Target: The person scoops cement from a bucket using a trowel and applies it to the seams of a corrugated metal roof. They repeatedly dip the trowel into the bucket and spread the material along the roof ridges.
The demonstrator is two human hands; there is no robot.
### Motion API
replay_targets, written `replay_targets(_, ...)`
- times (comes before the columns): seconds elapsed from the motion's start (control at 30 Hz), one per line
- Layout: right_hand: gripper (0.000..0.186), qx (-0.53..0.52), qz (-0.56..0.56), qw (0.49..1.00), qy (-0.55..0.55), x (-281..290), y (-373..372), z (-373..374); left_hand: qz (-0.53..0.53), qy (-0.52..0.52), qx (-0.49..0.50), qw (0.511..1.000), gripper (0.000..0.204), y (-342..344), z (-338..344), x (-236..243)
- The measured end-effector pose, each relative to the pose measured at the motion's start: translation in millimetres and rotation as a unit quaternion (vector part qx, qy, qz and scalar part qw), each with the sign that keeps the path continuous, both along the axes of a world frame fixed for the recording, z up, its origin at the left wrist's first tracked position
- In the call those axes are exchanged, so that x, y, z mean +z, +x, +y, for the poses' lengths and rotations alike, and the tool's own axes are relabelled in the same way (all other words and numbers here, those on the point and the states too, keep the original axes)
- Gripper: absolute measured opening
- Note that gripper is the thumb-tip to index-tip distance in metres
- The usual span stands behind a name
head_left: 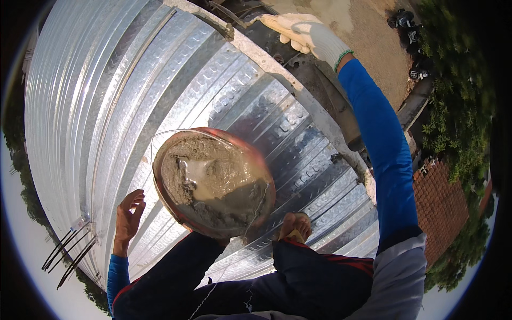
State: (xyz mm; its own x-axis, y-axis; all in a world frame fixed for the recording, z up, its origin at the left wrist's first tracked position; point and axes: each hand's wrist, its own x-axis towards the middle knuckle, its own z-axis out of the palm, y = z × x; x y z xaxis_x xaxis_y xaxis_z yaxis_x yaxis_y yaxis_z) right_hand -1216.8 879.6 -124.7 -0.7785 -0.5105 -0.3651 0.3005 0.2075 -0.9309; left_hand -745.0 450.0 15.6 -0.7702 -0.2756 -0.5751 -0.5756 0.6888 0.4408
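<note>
On the knee, a mortar-filled pan (213,181) faces up; left hand (129,216) spread, right hand (298,29) gripping the wall edge (266,58).

Shiny ribbed metal roof (160,80), wet cement (213,178)
</note>
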Motion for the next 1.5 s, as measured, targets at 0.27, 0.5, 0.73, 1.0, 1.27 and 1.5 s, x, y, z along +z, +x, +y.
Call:
replay_targets(0.27,0.065,0.034,0.083,0.990,0.106,2,24,-2,-0.001,-0.008,0.015,1.000,0.036,6,11,7)
replay_targets(0.5,0.069,0.028,0.052,0.994,0.088,7,41,3,-0.006,-0.009,0.011,1.000,0.037,16,6,7)
replay_targets(0.73,0.061,0.030,0.024,0.998,0.048,11,57,5,0.002,-0.005,0.006,1.000,0.036,13,6,5)
replay_targets(1.0,0.056,0.024,-0.001,0.999,0.043,7,61,8,0.006,-0.002,0.005,1.000,0.036,16,4,0)
replay_targets(1.27,0.042,0.041,-0.002,0.999,-0.030,-1,51,5,0.008,-0.002,0.007,1.000,0.037,12,8,2)
replay_targets(1.5,0.045,0.000,0.009,0.999,0.032,44,61,15,0.029,-0.015,-0.003,0.999,0.035,5,9,3)
